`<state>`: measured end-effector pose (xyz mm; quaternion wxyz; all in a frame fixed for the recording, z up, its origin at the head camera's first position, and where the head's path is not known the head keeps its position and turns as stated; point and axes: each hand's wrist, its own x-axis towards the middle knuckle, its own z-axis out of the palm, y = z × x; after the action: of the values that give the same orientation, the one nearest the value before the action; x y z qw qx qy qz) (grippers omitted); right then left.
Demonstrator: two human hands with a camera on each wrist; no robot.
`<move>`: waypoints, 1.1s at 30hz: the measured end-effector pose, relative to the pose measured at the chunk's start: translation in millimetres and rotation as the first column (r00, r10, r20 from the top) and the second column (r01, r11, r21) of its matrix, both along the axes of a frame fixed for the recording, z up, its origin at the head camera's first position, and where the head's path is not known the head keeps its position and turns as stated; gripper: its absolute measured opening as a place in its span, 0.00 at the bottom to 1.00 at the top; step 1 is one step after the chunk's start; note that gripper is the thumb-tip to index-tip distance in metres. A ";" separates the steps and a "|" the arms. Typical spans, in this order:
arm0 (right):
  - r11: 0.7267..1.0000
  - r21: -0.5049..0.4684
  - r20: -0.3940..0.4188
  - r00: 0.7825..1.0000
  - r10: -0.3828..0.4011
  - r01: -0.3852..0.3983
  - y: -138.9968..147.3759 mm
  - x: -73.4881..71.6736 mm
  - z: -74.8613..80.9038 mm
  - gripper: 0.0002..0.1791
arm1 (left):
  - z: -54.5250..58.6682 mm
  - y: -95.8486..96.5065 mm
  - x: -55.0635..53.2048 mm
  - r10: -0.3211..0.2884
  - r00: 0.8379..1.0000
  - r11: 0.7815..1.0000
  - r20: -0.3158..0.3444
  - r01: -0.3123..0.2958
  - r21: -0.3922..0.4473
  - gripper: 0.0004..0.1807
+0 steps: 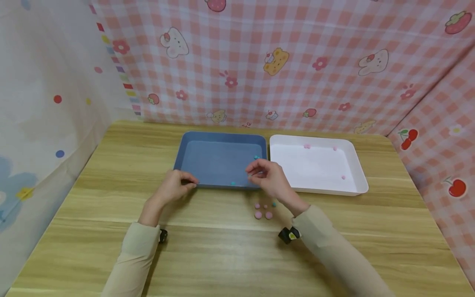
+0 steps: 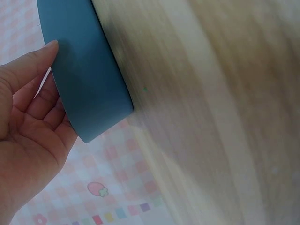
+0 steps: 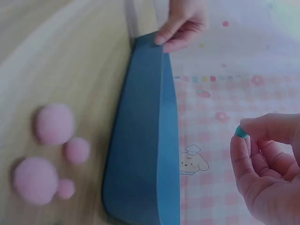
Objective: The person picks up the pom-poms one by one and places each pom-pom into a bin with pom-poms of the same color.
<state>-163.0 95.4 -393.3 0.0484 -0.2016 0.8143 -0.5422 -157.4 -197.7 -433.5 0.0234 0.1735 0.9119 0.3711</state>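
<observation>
My left hand (image 1: 171,189) grips the front left rim of a blue tray (image 1: 219,159); in the left wrist view the thumb lies on the tray's outer wall (image 2: 86,79) and the fingers curl inside. Over the tray's right part, my right hand (image 1: 272,178) pinches a small teal pom-pom (image 3: 241,132) between thumb and forefinger. Two teal pom-poms show in the tray, one by the right wall (image 1: 256,157) and one by the front wall (image 1: 233,183). On the table below my right hand lie several pink pom-poms (image 1: 258,215) of different sizes and a teal pom-pom (image 1: 274,204).
Close to the blue tray's right side stands a white tray (image 1: 309,165) with several small pink pom-poms (image 1: 343,177) in it. Both trays are on a wooden table (image 1: 222,255), near its far edge. A checked pink cloth (image 1: 245,62) hangs behind.
</observation>
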 end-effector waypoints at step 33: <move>0.922 -0.307 0.372 0.921 -0.114 0.238 -43.4 -51.8 0.3 0.10 | -4.4 0.1 -1.8 0.008 0.999 1.000 -0.039 -0.008 0.008 0.04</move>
<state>-214.8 52.0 -393.0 0.1055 -0.0330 0.6996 -0.7059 -159.2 -197.5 -437.9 0.0034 0.1771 0.9115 0.3712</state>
